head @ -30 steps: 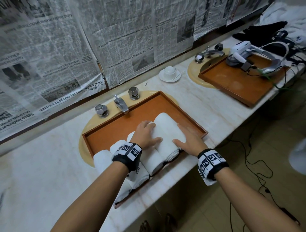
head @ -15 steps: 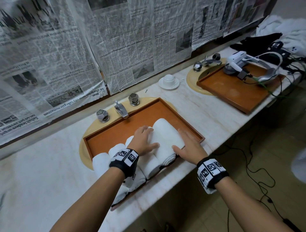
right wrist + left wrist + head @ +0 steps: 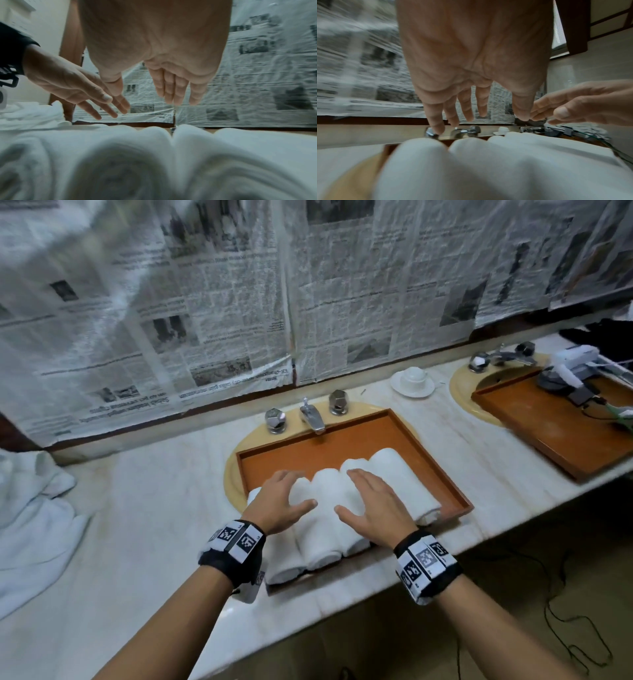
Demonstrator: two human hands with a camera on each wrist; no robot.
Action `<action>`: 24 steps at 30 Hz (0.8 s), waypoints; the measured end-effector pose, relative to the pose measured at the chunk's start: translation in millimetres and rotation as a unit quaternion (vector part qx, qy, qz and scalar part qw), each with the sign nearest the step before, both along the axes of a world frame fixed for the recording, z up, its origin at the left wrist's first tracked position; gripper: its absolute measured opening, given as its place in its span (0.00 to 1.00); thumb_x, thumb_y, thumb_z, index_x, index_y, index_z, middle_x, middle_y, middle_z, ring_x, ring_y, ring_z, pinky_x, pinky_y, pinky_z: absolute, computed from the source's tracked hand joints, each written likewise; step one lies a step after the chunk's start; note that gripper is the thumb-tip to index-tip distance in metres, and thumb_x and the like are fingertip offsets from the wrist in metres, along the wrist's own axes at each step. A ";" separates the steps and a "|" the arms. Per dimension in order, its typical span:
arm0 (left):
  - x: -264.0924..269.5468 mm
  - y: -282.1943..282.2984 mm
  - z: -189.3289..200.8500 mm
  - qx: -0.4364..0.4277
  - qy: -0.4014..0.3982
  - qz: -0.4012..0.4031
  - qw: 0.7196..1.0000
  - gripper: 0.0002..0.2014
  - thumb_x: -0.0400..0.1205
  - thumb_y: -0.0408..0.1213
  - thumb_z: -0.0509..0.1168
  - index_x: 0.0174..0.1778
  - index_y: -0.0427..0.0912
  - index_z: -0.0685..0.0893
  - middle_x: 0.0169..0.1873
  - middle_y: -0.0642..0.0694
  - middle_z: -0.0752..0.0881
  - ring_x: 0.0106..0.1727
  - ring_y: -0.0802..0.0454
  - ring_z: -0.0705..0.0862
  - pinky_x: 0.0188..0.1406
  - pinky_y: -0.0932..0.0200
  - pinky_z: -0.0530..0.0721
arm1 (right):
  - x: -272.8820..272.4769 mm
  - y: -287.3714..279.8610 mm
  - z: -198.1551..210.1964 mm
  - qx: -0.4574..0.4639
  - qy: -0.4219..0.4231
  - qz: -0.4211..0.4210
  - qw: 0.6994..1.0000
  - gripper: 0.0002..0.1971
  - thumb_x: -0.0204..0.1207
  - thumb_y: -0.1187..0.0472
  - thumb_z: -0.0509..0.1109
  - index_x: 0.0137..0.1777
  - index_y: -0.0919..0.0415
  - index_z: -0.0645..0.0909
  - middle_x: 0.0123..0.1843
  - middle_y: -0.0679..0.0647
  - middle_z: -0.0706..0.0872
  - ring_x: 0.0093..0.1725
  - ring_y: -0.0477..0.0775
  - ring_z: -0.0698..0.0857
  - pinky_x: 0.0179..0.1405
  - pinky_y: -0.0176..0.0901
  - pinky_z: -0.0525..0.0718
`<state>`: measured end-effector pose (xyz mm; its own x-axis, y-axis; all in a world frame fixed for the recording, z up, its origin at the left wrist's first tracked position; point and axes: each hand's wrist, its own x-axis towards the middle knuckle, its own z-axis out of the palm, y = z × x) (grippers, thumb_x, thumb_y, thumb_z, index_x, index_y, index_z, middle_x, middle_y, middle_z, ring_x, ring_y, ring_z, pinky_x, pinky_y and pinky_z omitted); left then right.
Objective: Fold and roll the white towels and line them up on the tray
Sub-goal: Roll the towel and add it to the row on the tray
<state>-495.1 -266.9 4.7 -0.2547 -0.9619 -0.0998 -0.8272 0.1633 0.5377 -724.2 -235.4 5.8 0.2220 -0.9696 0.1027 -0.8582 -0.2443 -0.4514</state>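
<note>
Marble desk (image 3: 144, 542) runs along a wall papered with newspaper (image 3: 219, 302). Nearest, two forearms with tagged wristbands reach over the front edge. Left hand (image 3: 279, 501) and right hand (image 3: 375, 508) hover palm-down, fingers straight and loosely spread, holding nothing; wrist views show a gap between fingers and cloth. Under them, rolled white towels (image 3: 325, 508) lie side by side, touching, in the front half of a brown tray (image 3: 428, 453) set over a sink. Behind the tray: tap (image 3: 311, 417) between two knobs. Loose towel heap (image 3: 30, 522) at far left. Second tray (image 3: 555, 429) far right, cup and saucer (image 3: 412, 381) between the sinks.
</note>
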 end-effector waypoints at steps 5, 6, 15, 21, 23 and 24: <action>86.9 27.9 -5.7 0.015 0.018 0.075 0.997 0.32 0.80 0.58 0.69 0.79 0.51 0.72 0.77 0.49 0.72 0.76 0.47 0.72 0.75 0.52 0.71 | 79.4 1.1 2.6 0.000 0.011 0.072 0.997 0.38 0.77 0.39 0.66 0.83 0.55 0.63 0.83 0.51 0.66 0.82 0.50 0.62 0.83 0.44 0.60; 105.7 35.0 -7.1 0.017 0.016 0.090 0.996 0.33 0.80 0.57 0.69 0.79 0.50 0.71 0.77 0.49 0.71 0.77 0.47 0.71 0.75 0.52 0.70 | 97.7 2.5 2.7 0.001 0.009 0.085 0.996 0.38 0.77 0.39 0.67 0.83 0.55 0.63 0.83 0.51 0.66 0.82 0.51 0.62 0.83 0.45 0.60; 282.9 91.6 -15.7 0.029 0.003 0.176 0.984 0.34 0.81 0.59 0.67 0.81 0.50 0.69 0.79 0.49 0.68 0.78 0.48 0.68 0.76 0.53 0.68 | 278.4 18.2 2.1 -0.004 0.014 0.163 0.986 0.40 0.77 0.34 0.63 0.84 0.55 0.62 0.83 0.50 0.66 0.82 0.51 0.63 0.80 0.41 0.58; 379.4 119.7 -16.7 0.030 -0.017 0.228 0.973 0.33 0.81 0.58 0.66 0.81 0.51 0.68 0.79 0.49 0.68 0.77 0.45 0.69 0.75 0.47 0.71 | 377.5 24.1 -6.4 0.026 0.036 0.196 0.980 0.43 0.76 0.31 0.59 0.85 0.55 0.59 0.85 0.50 0.62 0.84 0.50 0.60 0.82 0.43 0.58; 402.3 129.7 -18.6 0.037 -0.015 0.246 0.968 0.33 0.81 0.59 0.67 0.81 0.51 0.68 0.79 0.49 0.68 0.77 0.45 0.69 0.75 0.47 0.72 | 403.6 26.0 -9.4 0.035 0.047 0.209 0.976 0.41 0.79 0.34 0.62 0.86 0.55 0.58 0.86 0.51 0.61 0.84 0.51 0.60 0.83 0.44 0.57; 412.5 134.3 -19.3 0.039 -0.014 0.256 0.966 0.33 0.81 0.58 0.67 0.81 0.51 0.69 0.79 0.50 0.68 0.77 0.45 0.68 0.75 0.47 0.72 | 416.4 26.7 -9.2 0.038 0.051 0.218 0.974 0.41 0.79 0.35 0.63 0.86 0.56 0.58 0.86 0.52 0.61 0.84 0.51 0.60 0.83 0.44 0.57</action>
